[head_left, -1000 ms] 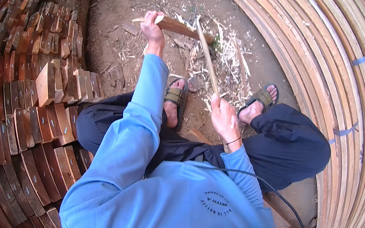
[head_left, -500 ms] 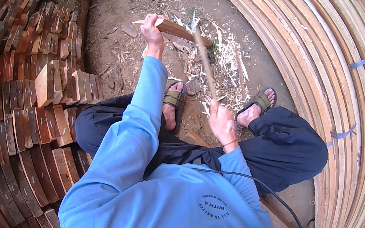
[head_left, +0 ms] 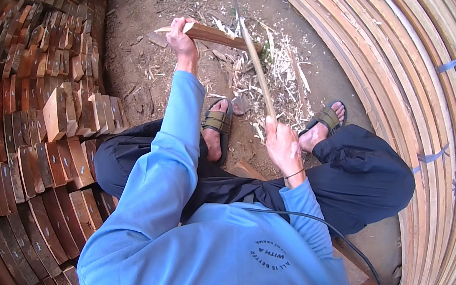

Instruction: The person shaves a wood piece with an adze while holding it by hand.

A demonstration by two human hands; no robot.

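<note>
My left hand (head_left: 184, 37) is out ahead of me, its fingers wrapped round the left end of a short brown wooden stick (head_left: 215, 36) with a pale pointed tip. The stick lies sideways, its right end over the wood shavings. My right hand (head_left: 283, 143) grips the lower end of a long-handled machete (head_left: 259, 75). Its pale wooden handle slants forward and left, crossing in front of the stick near its right end. Past the handle a thin dark blade points away from me; I cannot tell whether it touches the stick.
Pale shavings (head_left: 287, 71) litter the dirt ground between my sandalled feet (head_left: 217, 126) and beyond. Stacked short boards (head_left: 36, 112) rise close on my left. Long bowed-looking planks with blue ties (head_left: 455, 64) line the right. A black cable (head_left: 354, 252) crosses my lap.
The machete's handle, blurred earlier, now shows sharply and its blade shows stretched out beyond the stick. My left hand and the stick have shifted slightly left.
</note>
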